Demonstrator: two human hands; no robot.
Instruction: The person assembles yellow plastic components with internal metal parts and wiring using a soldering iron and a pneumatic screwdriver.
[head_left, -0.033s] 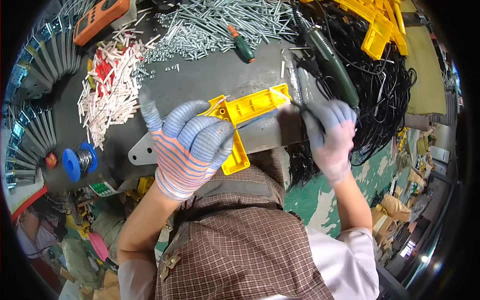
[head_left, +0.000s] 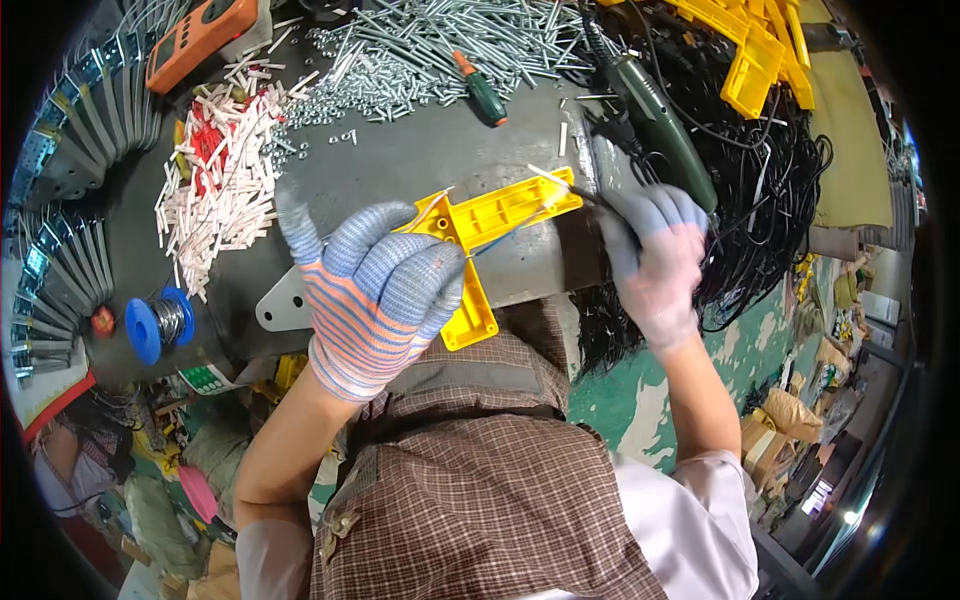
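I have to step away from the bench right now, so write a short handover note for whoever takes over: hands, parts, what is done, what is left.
Left hand, in a striped glove, grips the yellow plastic part on the grey worktop.
Right hand, gloved, holds a thin dark tool with its tip at the part's far end.
Loose screws, white tubes, a blue wire spool and a green screwdriver lie behind.
More yellow parts are piled at right.
Done: part positioned. Left: work at its end looks unfinished.

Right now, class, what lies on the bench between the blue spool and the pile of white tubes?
In the head view, only bare grey benchtop separates the blue spool from the pile of white tubes.
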